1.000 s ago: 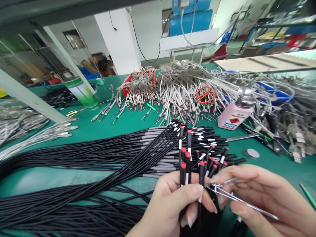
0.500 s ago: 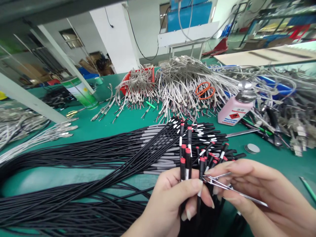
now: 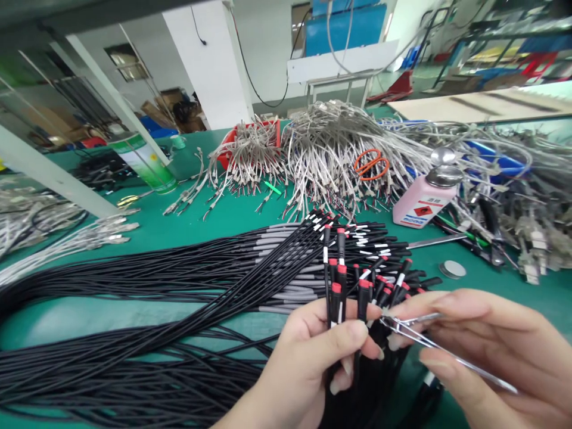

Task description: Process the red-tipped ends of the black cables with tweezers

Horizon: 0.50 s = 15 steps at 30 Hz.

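Observation:
My left hand [image 3: 308,363] grips a bunch of black cables with red-tipped connectors [image 3: 353,286], their ends pointing up. My right hand [image 3: 482,351] holds metal tweezers [image 3: 429,342], whose tips touch a connector in the bunch next to my left thumb. A large bundle of the same black cables [image 3: 156,298] stretches left across the green table [image 3: 67,316].
A heap of grey wire harnesses [image 3: 330,155] with orange scissors [image 3: 370,164] lies behind. A pink dispenser bottle [image 3: 424,199] stands at right, a round metal cap [image 3: 452,269] beside it. A green-white can [image 3: 145,164] and a red bin [image 3: 232,143] are at the back.
The tweezers' tips have shifted slightly right and down along the bunch. My left hand keeps its grip; the view has barely shifted.

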Motion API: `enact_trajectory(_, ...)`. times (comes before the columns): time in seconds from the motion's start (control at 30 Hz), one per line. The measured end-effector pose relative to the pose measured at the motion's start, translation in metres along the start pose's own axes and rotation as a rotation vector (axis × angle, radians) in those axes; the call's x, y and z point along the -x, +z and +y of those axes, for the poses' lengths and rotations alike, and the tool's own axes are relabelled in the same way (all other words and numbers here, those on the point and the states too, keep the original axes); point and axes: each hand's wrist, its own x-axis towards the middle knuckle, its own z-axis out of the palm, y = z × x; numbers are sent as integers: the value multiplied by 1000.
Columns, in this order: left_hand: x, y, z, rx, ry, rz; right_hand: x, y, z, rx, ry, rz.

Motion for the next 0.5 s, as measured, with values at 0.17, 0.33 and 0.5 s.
enact_trajectory(0.17,0,-1,-1,3,24,-30,-4,-9,9,24,-166,-170)
enact_trajectory(0.33,0,0,-1,61,-17,-46,-3,-3,9,79,-132,-94)
enact_trajectory(0.5,1,1,0,67,-46,-22,0,0,5,163,-88,-20)
